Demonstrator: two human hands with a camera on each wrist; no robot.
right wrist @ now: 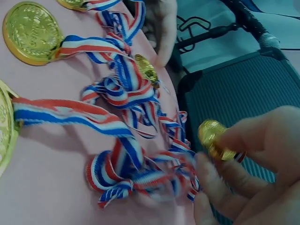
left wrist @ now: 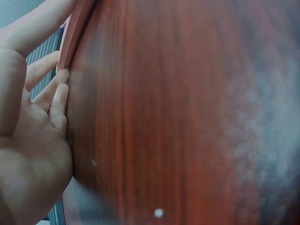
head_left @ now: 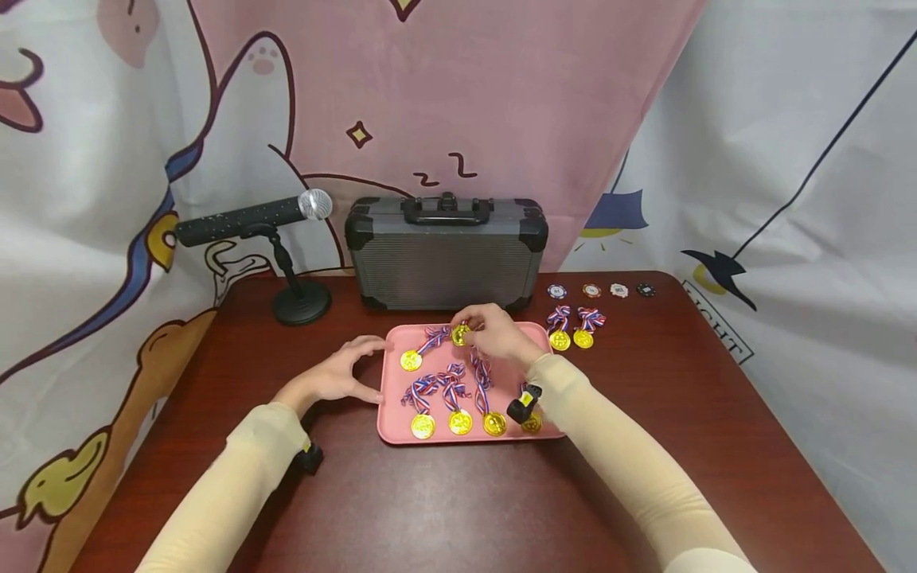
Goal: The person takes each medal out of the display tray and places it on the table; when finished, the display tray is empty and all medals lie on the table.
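Note:
A pink tray [head_left: 433,438] on the table holds several gold medals with red, white and blue ribbons. Over its back part, my right hand [head_left: 494,330] pinches a gold medal [head_left: 461,334] between thumb and fingers; the right wrist view shows this medal [right wrist: 216,138] above bunched ribbon [right wrist: 117,176]. My left hand [head_left: 340,370] is spread at the tray's left side, thumb and fingertips right at the rim. In the left wrist view its fingers [left wrist: 57,101] lie by the tray edge [left wrist: 77,33]. Near the left hand inside the tray lies another medal [head_left: 411,360]. My right wrist partly hides a medal [head_left: 532,422] at front right.
Behind the tray stands a grey case [head_left: 447,267] with black corners. A microphone [head_left: 254,220] on a stand is at the back left. Right of the tray lie two more ribboned medals [head_left: 559,341] and several poker chips [head_left: 591,291] in a row.

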